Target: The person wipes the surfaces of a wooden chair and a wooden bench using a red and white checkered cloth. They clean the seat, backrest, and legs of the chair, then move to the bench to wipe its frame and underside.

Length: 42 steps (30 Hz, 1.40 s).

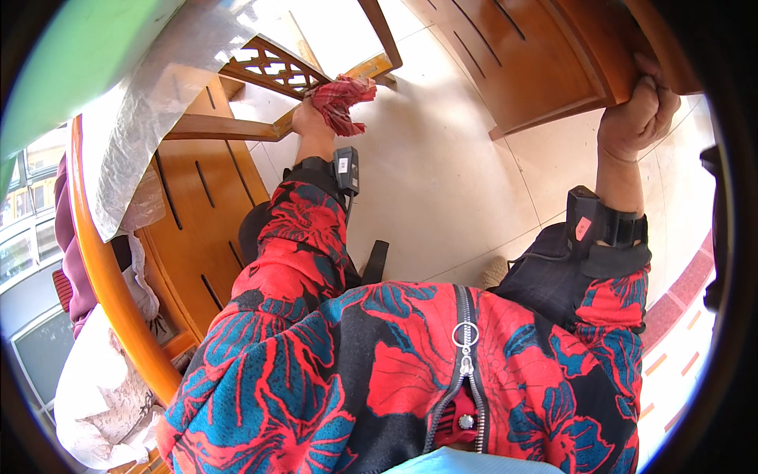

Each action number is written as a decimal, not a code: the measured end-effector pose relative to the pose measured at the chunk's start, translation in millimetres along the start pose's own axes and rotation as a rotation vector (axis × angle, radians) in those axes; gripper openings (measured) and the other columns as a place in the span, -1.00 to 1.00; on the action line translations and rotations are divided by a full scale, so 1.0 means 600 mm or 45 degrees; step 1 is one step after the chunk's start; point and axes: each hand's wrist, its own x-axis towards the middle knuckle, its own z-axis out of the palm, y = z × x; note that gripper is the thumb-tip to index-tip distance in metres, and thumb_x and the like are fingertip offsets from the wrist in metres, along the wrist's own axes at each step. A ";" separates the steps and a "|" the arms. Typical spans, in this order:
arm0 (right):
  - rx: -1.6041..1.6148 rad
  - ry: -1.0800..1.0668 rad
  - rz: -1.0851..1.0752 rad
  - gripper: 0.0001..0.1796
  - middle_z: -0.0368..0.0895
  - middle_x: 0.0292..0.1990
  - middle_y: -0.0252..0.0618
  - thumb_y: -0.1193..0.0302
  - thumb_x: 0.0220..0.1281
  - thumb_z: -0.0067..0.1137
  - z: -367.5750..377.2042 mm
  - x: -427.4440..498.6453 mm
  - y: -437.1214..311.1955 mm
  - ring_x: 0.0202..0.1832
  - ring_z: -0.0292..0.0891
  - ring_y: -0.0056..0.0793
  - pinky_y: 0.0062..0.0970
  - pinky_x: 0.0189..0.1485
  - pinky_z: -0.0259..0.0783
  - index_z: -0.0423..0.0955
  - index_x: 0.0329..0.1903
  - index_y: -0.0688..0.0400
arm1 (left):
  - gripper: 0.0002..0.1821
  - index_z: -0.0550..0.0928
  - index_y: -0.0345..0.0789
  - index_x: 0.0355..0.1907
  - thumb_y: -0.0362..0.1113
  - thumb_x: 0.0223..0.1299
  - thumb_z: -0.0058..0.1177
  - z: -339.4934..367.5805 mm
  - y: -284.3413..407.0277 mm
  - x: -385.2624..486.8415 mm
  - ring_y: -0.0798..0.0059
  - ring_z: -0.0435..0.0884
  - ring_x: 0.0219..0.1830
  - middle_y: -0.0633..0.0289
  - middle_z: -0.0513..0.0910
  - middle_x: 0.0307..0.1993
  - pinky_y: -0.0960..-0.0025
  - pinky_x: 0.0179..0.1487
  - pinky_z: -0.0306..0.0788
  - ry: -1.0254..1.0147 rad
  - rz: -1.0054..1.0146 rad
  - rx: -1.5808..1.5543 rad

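My left hand (311,121) holds a crumpled red checked cloth (343,103) against a joint of a wooden furniture frame (222,127), beside a lattice panel (278,68). Part of that hand is hidden behind the cloth. At the upper right, my right hand (639,115) is curled around the lower edge of a varnished wooden furniture piece (533,53) that has dark slots in its panel. Its fingertips go in behind the wood. Both wrists carry black strapped devices.
Pale floor tiles (438,178) lie between the wooden pieces. A slatted wooden seat (201,178) with a curved orange rail (112,296) stands at the left, with white fabric (89,379) beside it. Clear plastic sheeting (160,95) hangs at the upper left near a green surface (71,53).
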 end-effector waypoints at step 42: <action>-0.122 -0.019 -0.051 -0.78 0.64 -0.33 -0.57 0.43 0.22 -0.24 -0.002 0.000 0.008 -0.28 0.25 -0.58 -0.59 -0.12 0.18 0.48 -0.35 0.03 | -0.69 0.40 -0.38 -0.56 -0.22 0.10 0.13 0.100 0.069 -0.099 0.48 0.36 -0.53 0.26 0.45 -0.59 0.39 -0.42 0.33 0.705 0.954 0.680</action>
